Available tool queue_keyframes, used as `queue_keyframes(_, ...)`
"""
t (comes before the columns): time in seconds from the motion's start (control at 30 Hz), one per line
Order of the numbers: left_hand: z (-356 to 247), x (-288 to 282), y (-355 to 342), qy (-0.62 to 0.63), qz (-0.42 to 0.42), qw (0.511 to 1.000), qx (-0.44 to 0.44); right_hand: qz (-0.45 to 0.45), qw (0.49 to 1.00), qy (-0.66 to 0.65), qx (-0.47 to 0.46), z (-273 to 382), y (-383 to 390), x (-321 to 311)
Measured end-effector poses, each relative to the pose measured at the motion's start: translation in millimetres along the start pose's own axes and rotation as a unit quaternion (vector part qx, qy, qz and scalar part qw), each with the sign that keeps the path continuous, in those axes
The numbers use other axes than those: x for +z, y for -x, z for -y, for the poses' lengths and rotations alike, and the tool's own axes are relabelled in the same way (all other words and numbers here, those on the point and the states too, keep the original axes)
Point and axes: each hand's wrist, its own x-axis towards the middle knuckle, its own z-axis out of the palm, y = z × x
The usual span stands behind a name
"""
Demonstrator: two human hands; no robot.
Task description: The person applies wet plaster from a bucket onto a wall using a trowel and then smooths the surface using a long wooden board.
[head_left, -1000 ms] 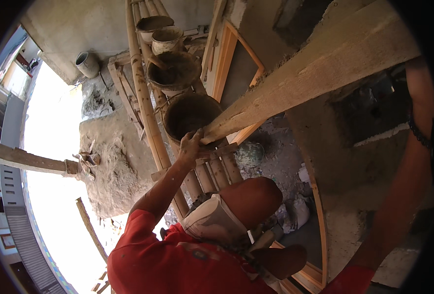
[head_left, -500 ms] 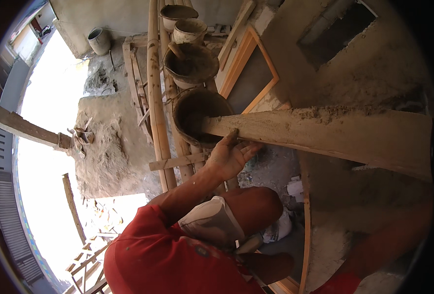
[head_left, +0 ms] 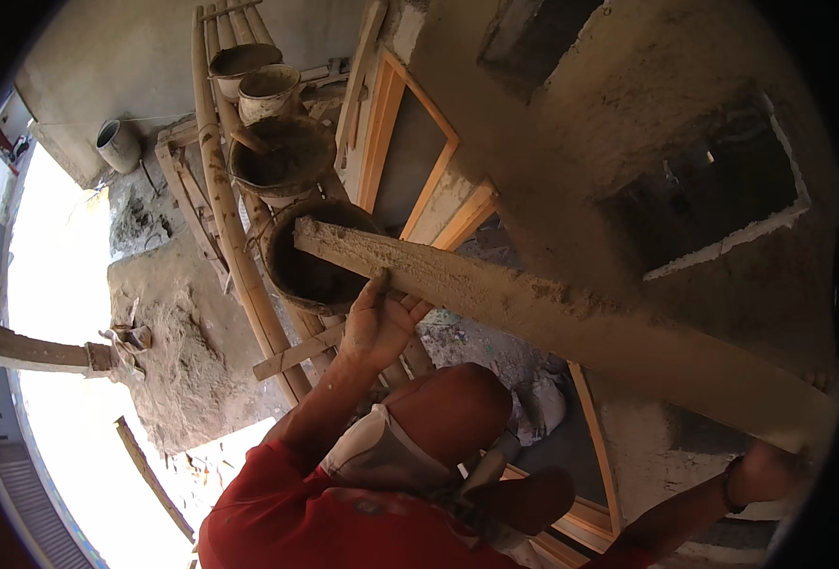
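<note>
The upper-right wall (head_left: 533, 171) looks coated, mortar (head_left: 547, 287) remains on the board (head_left: 628, 346) crossing centre-left to lower right, our left hand (head_left: 377, 332) props it, fingers apart, and our right hand (head_left: 770, 471) clamps its end.

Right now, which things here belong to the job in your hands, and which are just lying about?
In the job:
- board, left hand at its lower edge, right hand gripping its right end
- dark bucket, apparently, with the board's left end across its mouth

Apparently just lying about:
- grey bucket near the wall
- sandy heap
- pale sack
</note>
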Motion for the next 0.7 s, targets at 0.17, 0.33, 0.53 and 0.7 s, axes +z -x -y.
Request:
queue_keyframes(0.17,7,14,-15,-0.048,0.050,0.997,-0.018,0.023,0.981,-0.158,0.109,-2,54,-111)
queue_keyframes(0.33,33,22,-47,-0.126,0.076,0.986,-0.073,-0.066,0.968,-0.183,0.157,-9,133,-232)
queue_keyframes(0.53,108,-22,-107,-0.273,0.116,0.944,-0.144,-0.268,0.941,-0.031,0.204,-62,241,-325)
queue_keyframes(0.7,164,-86,-137,-0.322,0.055,0.915,-0.237,-0.354,0.882,-0.049,0.307,-101,294,-394)
